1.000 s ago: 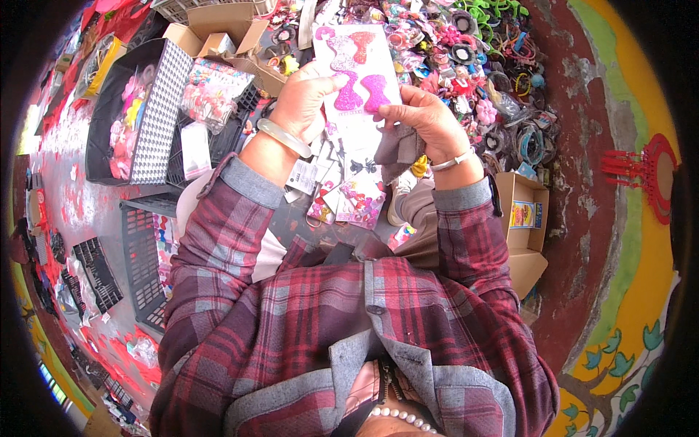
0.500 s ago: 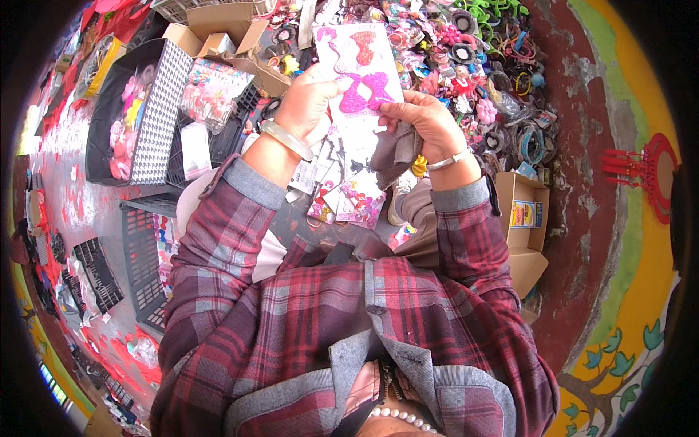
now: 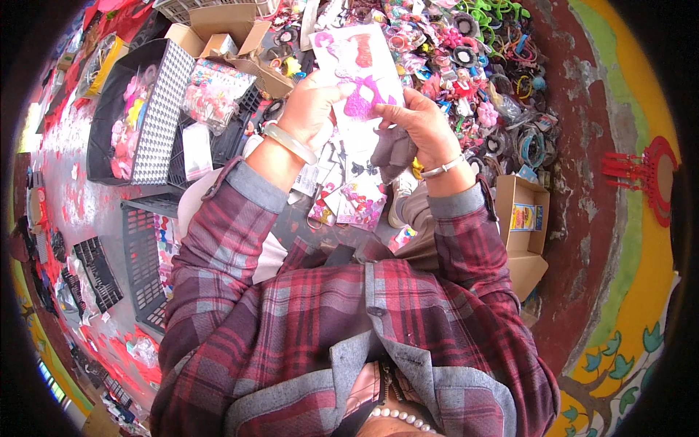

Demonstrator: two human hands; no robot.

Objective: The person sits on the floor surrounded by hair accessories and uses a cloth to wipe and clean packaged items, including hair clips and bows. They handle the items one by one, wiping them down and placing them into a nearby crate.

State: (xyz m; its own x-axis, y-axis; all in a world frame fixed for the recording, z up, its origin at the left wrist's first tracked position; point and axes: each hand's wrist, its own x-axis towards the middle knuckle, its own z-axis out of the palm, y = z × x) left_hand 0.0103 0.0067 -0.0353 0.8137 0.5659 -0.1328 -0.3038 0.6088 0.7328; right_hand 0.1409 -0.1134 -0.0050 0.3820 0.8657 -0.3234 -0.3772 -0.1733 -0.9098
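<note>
The left hand pinches the left edge of a white display card between thumb and fingers; the right hand pinches its lower right side, thumb at the magenta glitter bow. The card is held up between both hands, above loose printed cards. Light, even pressure from both sides should keep it flat, with the grey-brown cloth below the right hand kept off its face.

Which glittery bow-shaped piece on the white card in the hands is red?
The red glittery bow, upper right; the two lower bows are magenta, the upper-left bow paler.
</note>
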